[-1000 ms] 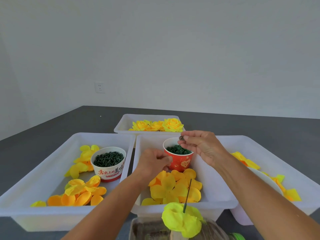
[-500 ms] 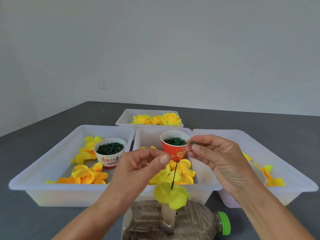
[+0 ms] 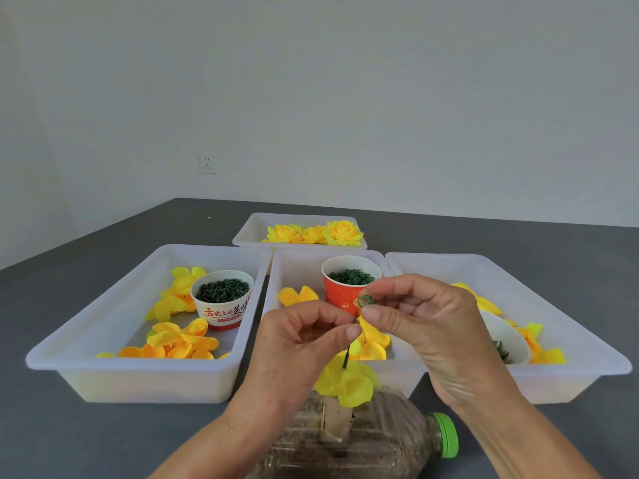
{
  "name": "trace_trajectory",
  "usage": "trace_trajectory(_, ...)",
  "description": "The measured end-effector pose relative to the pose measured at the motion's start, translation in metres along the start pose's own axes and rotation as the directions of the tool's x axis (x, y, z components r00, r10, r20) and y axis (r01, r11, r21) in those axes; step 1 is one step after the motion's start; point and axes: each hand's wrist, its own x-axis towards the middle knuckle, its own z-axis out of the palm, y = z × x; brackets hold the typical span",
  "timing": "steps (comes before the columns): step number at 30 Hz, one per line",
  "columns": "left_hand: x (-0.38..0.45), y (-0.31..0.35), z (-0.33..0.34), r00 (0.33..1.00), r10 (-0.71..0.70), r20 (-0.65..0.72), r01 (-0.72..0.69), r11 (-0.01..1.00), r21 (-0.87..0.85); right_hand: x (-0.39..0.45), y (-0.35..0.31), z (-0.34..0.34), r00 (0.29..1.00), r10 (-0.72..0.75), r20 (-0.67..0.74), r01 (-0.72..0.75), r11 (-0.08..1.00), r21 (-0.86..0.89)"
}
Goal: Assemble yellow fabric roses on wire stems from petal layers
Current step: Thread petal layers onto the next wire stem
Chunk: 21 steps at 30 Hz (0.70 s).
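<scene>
Here we log the wire stem (image 3: 350, 344) standing near upright in the petal layer (image 3: 347, 383), our left hand (image 3: 304, 344) pinching it, our right hand (image 3: 425, 323) pinching apparently a green ring (image 3: 366, 301) just above its tip.

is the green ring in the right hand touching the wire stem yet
Apart. The head view shows the green ring pinched in the right hand just above the wire stem tip, with red cup visible between them.

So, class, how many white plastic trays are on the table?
4: left tray, middle tray, right tray, and the far tray with finished roses.
</scene>
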Motion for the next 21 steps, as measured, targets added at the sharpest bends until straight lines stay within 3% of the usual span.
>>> trace_trajectory(21, -0.0019, -0.0021, 0.0003, 0.999, -0.029, -0.032, 0.028, 0.999, -0.042, -0.0044, -0.0002, 0.0098, 1.000, -0.019, 0.024, 0.024, 0.979, -0.201)
